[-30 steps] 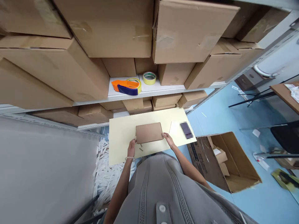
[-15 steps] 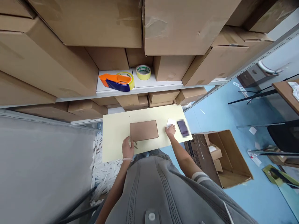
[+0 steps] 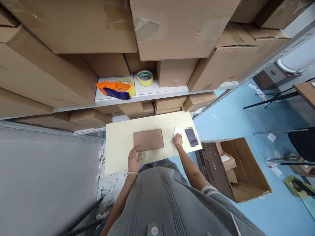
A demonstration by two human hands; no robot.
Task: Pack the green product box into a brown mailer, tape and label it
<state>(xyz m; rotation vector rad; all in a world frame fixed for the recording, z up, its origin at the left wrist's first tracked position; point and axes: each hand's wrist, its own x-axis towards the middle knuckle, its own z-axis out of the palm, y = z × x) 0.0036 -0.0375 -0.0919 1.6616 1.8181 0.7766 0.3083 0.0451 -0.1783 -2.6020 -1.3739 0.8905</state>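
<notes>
A flat brown cardboard piece lies on a pale yellow table. My left hand rests by its near left corner, fingers bent down onto the table edge of the piece. My right hand sits to the right of the cardboard, fingertips on a small white paper. A dark phone lies just right of that paper.
Shelves stacked with cardboard boxes fill the wall ahead. An orange and blue tape dispenser and a yellow tape roll sit on the shelf. An open carton stands on the blue floor at right. White scraps lie under the table.
My right hand left the cardboard's right edge and moved right onto the white paper. My left hand shifted slightly along the near left corner. The camera view tilted a little.
</notes>
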